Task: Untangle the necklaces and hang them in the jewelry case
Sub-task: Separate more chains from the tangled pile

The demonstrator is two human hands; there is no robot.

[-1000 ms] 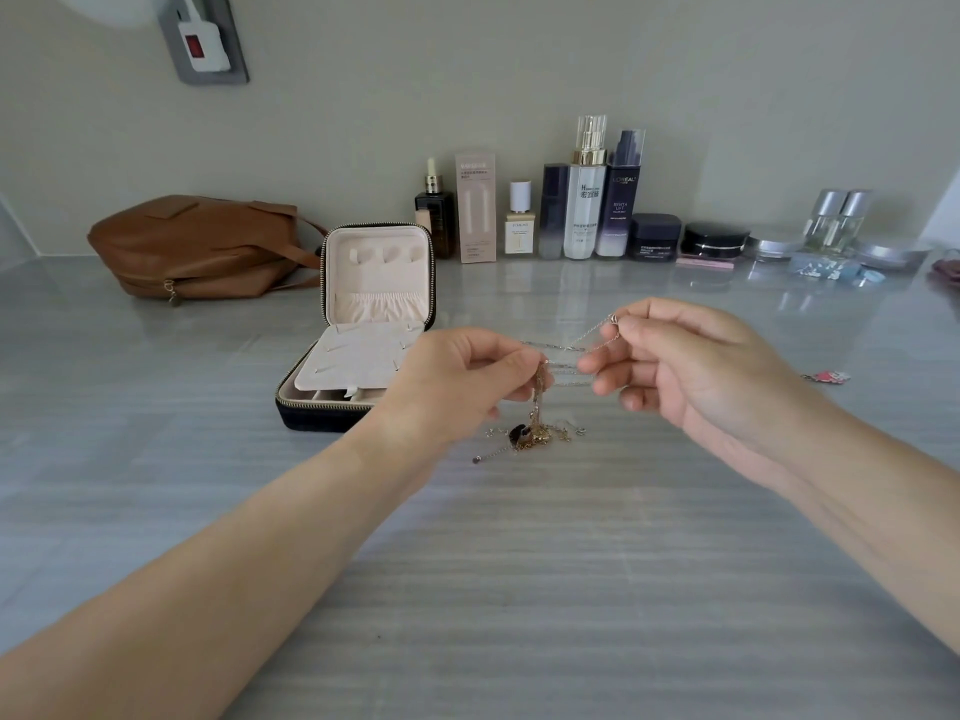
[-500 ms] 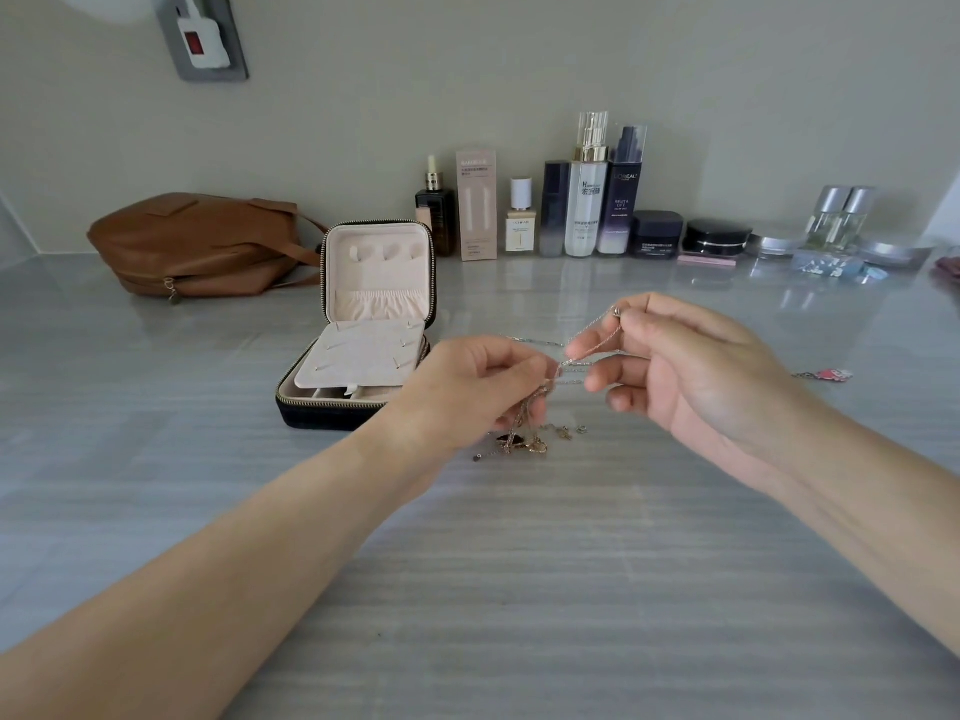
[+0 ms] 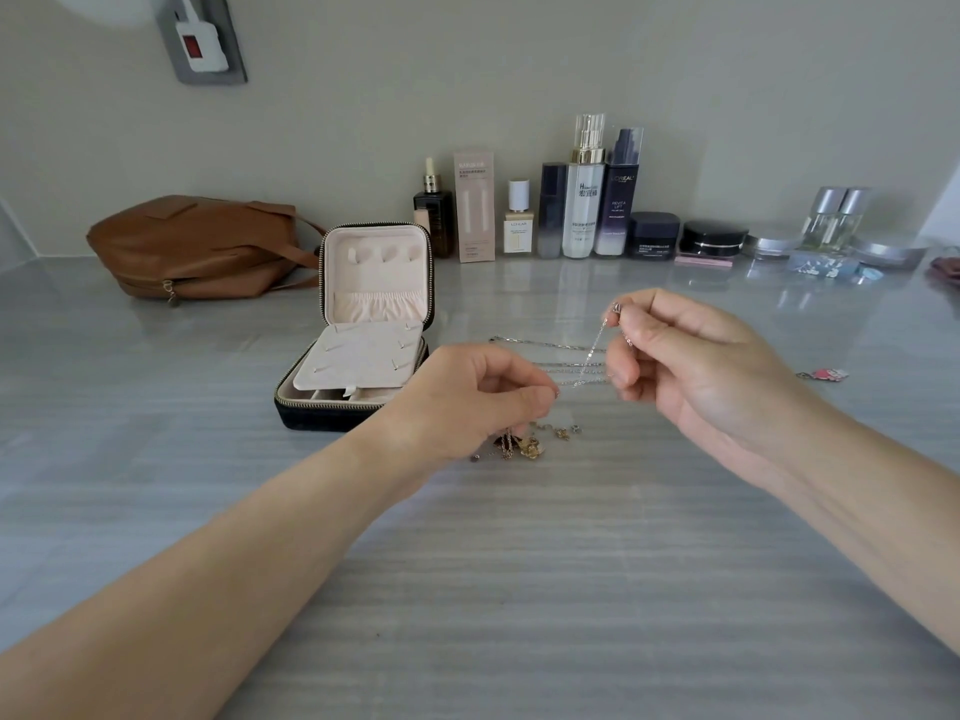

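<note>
Head view: grey tabletop w/ open jewelry case at L. Left hand & right hand, both pinched on silver necklace chain strung btwn them. Tangled pendants on tabletop below left hand, near case.

glossy grey countertop, thin shiny metal necklaces, smooth brown leather bag.
</note>
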